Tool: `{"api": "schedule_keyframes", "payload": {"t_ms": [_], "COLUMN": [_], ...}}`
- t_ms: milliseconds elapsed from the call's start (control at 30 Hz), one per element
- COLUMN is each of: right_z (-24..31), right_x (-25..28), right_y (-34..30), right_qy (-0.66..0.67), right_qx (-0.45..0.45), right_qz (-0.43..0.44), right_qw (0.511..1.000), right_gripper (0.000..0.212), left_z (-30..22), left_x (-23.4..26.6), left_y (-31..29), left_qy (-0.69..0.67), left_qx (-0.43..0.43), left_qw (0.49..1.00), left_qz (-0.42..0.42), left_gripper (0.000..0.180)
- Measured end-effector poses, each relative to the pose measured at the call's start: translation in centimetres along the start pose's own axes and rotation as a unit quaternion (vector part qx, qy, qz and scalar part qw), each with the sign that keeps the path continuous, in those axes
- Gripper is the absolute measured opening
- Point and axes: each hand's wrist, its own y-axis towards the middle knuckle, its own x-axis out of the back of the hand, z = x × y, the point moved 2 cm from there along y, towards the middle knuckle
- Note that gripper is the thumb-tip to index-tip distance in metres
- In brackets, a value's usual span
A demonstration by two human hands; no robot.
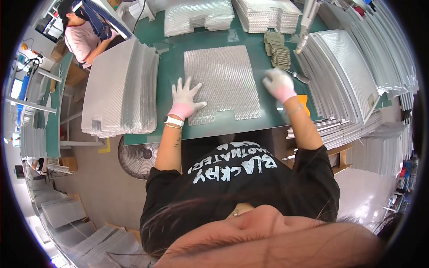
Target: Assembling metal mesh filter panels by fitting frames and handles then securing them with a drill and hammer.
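Note:
A silvery mesh sheet with a notch in its near edge lies flat on the green table. My left hand, in a white glove with a pink cuff, rests open on the sheet's left edge with its fingers spread. Just off the sheet's right edge is my right hand, gloved the same way. Its fingers look bent but are blurred, so I cannot tell whether they hold anything. Close by lie a screwdriver and a pile of small beige pieces. A yellow-orange object sits partly behind my right wrist.
Tall stacks of mesh panels stand on the left and right. Two more piles, one on the left and one on the right, line the far edge. A floor fan is below the table. Another person works at far left.

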Motion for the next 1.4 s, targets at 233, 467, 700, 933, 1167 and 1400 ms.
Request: {"api": "schedule_keyframes", "payload": {"t_ms": [233, 467, 700, 933, 1167, 1400], "right_z": [-5.5, -6.8, -11.1, -8.3, -6.9, 4.9], "right_x": [0.9, 0.5, 1.1, 0.2, 0.3, 4.2], "right_y": [3.7, 6.2, 10.6, 11.1, 7.4, -6.0], "right_qy": [-0.151, -0.132, -0.002, -0.052, -0.084, 0.102], "right_qx": [-0.001, 0.093, -0.187, -0.217, -0.038, 0.150], "right_qz": [-0.116, -0.018, -0.086, 0.143, -0.053, -0.237], "right_qw": [0.982, 0.987, 0.979, 0.964, 0.994, 0.954], "right_gripper": [0.023, 0.021, 0.051, 0.069, 0.018, 0.016], "left_z": [-3.3, -6.1, -5.1, -5.1, -9.2, -8.2], "left_x": [1.0, 2.0, 0.0, -8.1, -9.3, -11.4], "left_y": [-4.1, -11.4, -16.3, -20.1, -15.0, -16.4], "left_qy": [0.037, -0.079, -0.248, -0.647, -0.865, -0.840], "left_qx": [-0.022, -0.131, -0.190, 0.106, 0.336, 0.339], "left_qw": [0.995, 0.979, 0.942, 0.725, 0.357, 0.420], "left_qz": [0.092, -0.132, -0.123, 0.209, 0.109, 0.056], "left_gripper": [0.080, 0.072, 0.041, 0.041, 0.059, 0.044]}}
